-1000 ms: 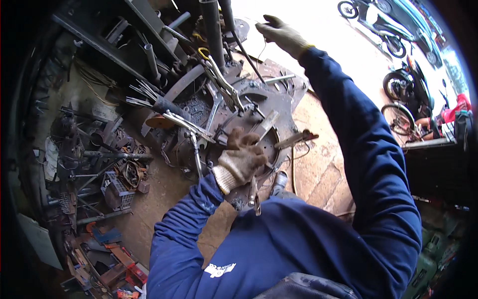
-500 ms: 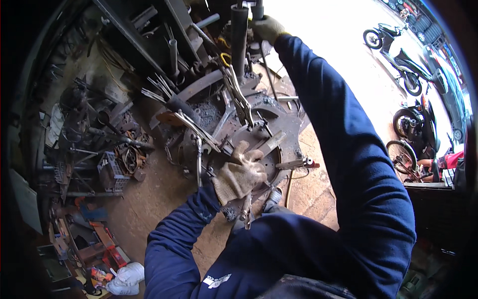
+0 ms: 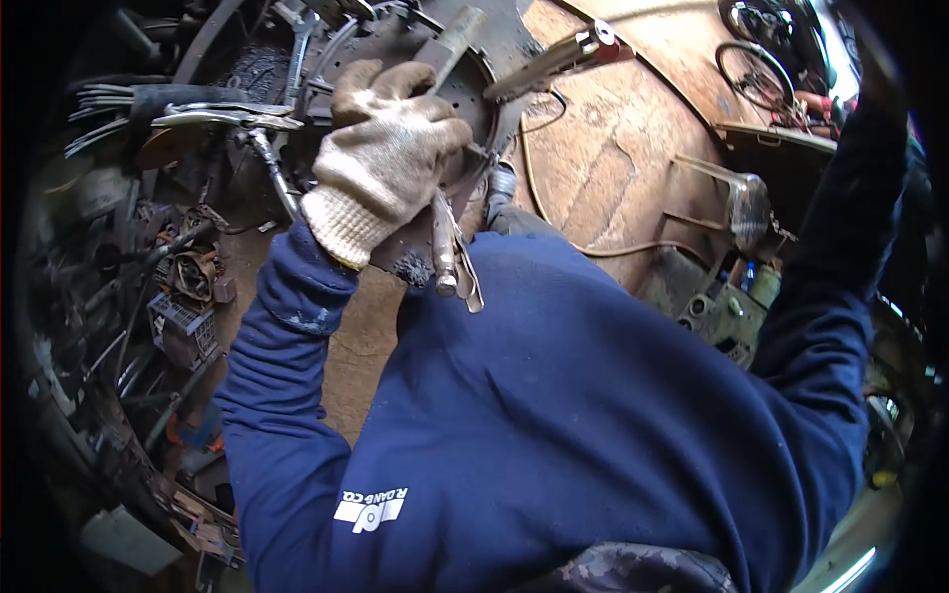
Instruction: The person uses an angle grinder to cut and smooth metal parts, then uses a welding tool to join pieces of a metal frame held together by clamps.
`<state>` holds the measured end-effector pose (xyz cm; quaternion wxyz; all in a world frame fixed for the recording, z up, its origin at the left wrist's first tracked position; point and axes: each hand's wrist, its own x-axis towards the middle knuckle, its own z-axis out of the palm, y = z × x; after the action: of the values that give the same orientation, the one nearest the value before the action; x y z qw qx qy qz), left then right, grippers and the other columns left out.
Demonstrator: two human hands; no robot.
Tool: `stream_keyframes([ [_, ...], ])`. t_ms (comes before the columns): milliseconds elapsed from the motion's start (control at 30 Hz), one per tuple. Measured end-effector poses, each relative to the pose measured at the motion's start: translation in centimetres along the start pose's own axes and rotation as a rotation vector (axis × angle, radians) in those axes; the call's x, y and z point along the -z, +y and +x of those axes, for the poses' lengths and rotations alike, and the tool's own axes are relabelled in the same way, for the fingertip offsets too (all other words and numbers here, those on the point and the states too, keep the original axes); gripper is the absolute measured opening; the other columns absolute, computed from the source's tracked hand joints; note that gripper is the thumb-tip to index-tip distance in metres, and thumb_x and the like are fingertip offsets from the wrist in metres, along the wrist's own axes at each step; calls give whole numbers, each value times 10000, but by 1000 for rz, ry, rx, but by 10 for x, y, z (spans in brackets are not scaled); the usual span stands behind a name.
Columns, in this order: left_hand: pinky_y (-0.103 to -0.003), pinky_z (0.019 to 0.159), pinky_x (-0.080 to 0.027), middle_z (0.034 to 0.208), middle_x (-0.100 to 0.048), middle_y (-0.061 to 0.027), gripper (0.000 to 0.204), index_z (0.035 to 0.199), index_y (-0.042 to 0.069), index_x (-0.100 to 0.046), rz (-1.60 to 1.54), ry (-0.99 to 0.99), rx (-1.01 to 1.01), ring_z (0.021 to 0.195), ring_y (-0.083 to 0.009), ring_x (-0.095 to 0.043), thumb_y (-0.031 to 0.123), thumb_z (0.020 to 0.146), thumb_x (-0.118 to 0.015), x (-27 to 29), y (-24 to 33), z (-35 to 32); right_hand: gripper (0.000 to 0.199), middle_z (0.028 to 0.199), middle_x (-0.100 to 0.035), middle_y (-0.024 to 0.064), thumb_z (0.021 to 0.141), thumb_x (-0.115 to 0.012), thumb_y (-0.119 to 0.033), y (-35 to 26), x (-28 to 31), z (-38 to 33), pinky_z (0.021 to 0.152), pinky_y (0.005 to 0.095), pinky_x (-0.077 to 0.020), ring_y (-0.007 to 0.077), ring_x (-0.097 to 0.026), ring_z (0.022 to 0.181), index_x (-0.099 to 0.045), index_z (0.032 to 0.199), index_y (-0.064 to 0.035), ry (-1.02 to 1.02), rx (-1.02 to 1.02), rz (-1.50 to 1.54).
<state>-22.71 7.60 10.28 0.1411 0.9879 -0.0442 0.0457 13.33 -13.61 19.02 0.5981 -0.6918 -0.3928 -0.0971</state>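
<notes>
My left hand (image 3: 390,158), in a pale knitted work glove, is palm down over a round dark metal plate (image 3: 484,99). Its fingers curl over the near end of a flat metal bar (image 3: 453,44); the palm side is hidden. Locking pliers (image 3: 447,252) hang at the plate's near edge, just below the glove. A second pair of locking pliers (image 3: 549,69) juts from the plate's right side. To the glove's left are more locking pliers (image 3: 227,117) and a spanner (image 3: 300,54). My right arm reaches up along the right rim, its hand out of sight.
Thin metal rods (image 3: 99,104) stick out of a dark tube (image 3: 183,96) at left. A hose (image 3: 603,249) curves across the brown floor. Scrap and a grey crate (image 3: 183,331) crowd the left. A bicycle wheel (image 3: 756,79) stands far right, beyond a metal stand (image 3: 746,203).
The view has tilted down toward my body and turned. My right hand has left the upright dark tube and gone out of view to the right. My left hand stays at the plate.
</notes>
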Motion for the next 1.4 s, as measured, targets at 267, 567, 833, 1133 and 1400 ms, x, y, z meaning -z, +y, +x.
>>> stream_keyframes([
  [267, -400, 992, -542, 1115, -737, -63, 219, 1066, 83, -771, -70, -29, -8, 1135, -298, -677, 51, 854, -724, -7, -3, -2, 415, 1000, -663, 64, 880, -605, -43, -46, 87, -275, 762, 327, -574, 171, -653, 791, -546, 1287, -101, 164, -456, -107],
  [567, -412, 957, -542, 1060, -758, -49, 182, 1010, 125, -783, 48, 87, -133, 1059, -293, -694, 93, 840, -725, -9, -8, -3, 371, 986, -654, 58, 868, -614, 175, -86, -1, -438, 742, 317, -546, 167, -657, 833, -618, 1176, -32, -118, -720, -106],
  [833, -366, 916, -579, 1059, -766, -65, 202, 1042, 108, -790, -36, 76, -107, 1002, -274, -730, 75, 848, -744, -11, -6, -1, 436, 943, -761, 134, 684, -916, -179, -104, -39, -417, 772, 388, -601, 312, -761, 862, -734, 1074, -104, -372, -621, -473],
  [1133, -343, 834, -552, 862, -743, -86, 116, 869, 60, -769, -215, 233, -31, 832, -241, -715, 107, 770, -807, -9, 9, 0, 388, 881, -745, 94, 681, -894, -253, -102, -56, -406, 709, 414, -583, 317, -735, 785, -743, 1026, -161, -534, -405, -612],
  [1400, -343, 885, -548, 861, -753, -80, 121, 875, 69, -783, -145, 285, -95, 852, -237, -720, 135, 777, -813, -11, 11, 1, 366, 872, -749, 121, 698, -883, -192, -106, -61, -406, 721, 400, -593, 323, -748, 799, -742, 1028, -117, -546, -462, -621],
])
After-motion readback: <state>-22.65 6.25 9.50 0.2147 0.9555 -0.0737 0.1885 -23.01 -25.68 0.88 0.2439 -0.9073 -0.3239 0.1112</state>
